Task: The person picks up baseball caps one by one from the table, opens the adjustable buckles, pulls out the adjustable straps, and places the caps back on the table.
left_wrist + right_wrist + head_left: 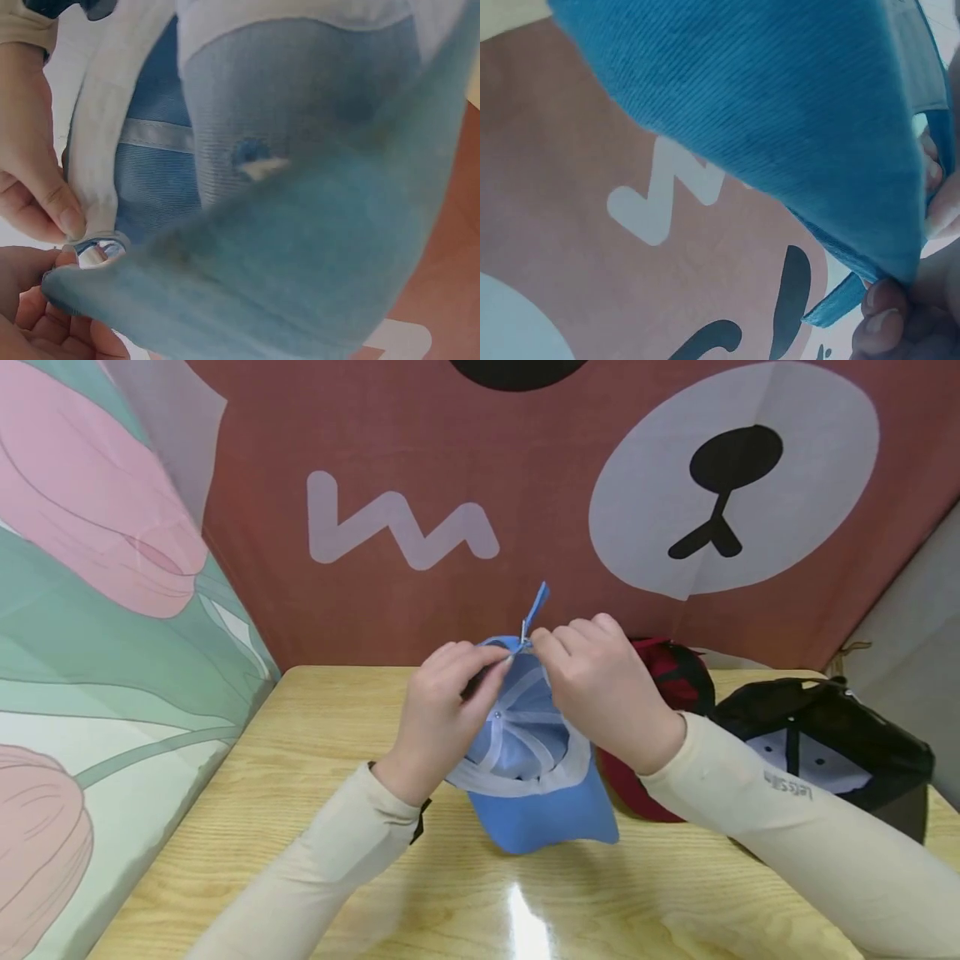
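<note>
Left hand (442, 714) and right hand (603, 693) pinching the narrow blue fabric strap (536, 603) of a light-blue cloth baseball cap (532, 818)

At far left, a printed sheet with pink tulips and green leaves (112, 693) borders the glossy light-wood table (337, 718). Behind the table hangs a reddish-brown sheet with a printed animal face (547, 460).

Left hand: thumb and forefinger pressed together on the strap at the cap's rear edge; cream sleeve on the forearm.

Light-blue cap: located centrally, between the hands, interior facing the person, brim pointing toward the near edge of the table. White tape covers the inner seams. The strap's free end projects upward past a small metallic buckle (523, 631). Whether the brim touches the tabletop cannot be determined.

Right hand: fingers curled, pinching the strap just beside the buckle; cream sleeve with dark lettering.

Right of the light-blue cap, a red-and-black cap (675, 677) sits partly hidden behind the right hand and forearm. Farthest right, a black cap with a pale grey inner panel (892, 747) lies opening upward, partly covered by the right sleeve.
</note>
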Action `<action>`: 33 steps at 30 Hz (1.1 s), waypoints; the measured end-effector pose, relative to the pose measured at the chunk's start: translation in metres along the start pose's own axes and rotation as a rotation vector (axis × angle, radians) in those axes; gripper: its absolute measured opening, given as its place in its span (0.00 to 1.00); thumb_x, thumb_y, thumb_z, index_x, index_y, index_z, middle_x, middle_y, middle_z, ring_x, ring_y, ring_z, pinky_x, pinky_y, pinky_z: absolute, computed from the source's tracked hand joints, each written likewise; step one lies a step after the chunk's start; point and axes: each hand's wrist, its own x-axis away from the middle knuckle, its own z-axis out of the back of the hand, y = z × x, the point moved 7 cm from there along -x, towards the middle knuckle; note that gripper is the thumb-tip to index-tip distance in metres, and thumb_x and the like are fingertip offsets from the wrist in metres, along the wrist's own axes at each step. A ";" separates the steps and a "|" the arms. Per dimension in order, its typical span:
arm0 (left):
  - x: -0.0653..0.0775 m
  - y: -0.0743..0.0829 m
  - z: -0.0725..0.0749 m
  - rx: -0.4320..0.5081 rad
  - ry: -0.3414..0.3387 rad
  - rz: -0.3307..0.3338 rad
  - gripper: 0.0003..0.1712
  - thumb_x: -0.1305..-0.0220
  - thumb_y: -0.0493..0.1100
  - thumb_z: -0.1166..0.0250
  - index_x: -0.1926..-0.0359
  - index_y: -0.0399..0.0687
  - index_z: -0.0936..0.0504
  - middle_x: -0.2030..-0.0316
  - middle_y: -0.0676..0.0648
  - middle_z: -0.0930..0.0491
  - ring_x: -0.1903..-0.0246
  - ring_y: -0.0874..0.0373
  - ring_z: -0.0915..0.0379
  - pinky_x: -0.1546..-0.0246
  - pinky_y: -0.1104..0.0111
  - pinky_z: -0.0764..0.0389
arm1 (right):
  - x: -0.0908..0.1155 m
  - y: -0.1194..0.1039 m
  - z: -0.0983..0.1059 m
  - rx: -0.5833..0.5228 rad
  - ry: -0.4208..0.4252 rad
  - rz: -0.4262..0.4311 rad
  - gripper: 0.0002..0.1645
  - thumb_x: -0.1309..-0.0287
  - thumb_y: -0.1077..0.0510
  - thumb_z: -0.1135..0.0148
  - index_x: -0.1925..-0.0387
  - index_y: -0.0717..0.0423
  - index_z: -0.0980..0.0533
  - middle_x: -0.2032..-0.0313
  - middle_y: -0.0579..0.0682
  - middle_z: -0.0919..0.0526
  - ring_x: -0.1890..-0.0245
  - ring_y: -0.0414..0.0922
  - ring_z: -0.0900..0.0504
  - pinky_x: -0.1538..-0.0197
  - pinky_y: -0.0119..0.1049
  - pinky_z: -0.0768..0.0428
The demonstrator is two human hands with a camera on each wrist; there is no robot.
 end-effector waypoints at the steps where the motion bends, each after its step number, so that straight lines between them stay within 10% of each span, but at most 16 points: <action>1: 0.000 0.000 0.000 0.005 0.003 0.004 0.04 0.41 0.28 0.34 0.64 0.33 0.15 0.74 0.46 0.20 0.75 0.54 0.31 0.73 0.66 0.29 | 0.000 -0.001 0.000 0.017 -0.009 0.004 0.08 0.50 0.74 0.35 0.66 0.72 0.23 0.82 0.57 0.26 0.84 0.50 0.31 0.78 0.38 0.37; 12: 0.001 0.003 0.000 0.019 0.008 -0.037 0.04 0.43 0.27 0.33 0.65 0.33 0.15 0.75 0.46 0.20 0.77 0.55 0.32 0.73 0.66 0.29 | -0.001 0.008 0.002 -0.204 0.002 -0.110 0.07 0.48 0.73 0.33 0.71 0.67 0.26 0.84 0.54 0.26 0.85 0.49 0.28 0.78 0.38 0.35; 33: 0.002 -0.004 0.000 0.038 -0.002 0.087 0.05 0.40 0.28 0.35 0.62 0.33 0.15 0.74 0.45 0.19 0.75 0.55 0.30 0.73 0.67 0.29 | -0.003 -0.003 0.001 -0.017 0.013 -0.002 0.07 0.50 0.75 0.35 0.68 0.71 0.25 0.84 0.56 0.28 0.85 0.49 0.33 0.79 0.38 0.38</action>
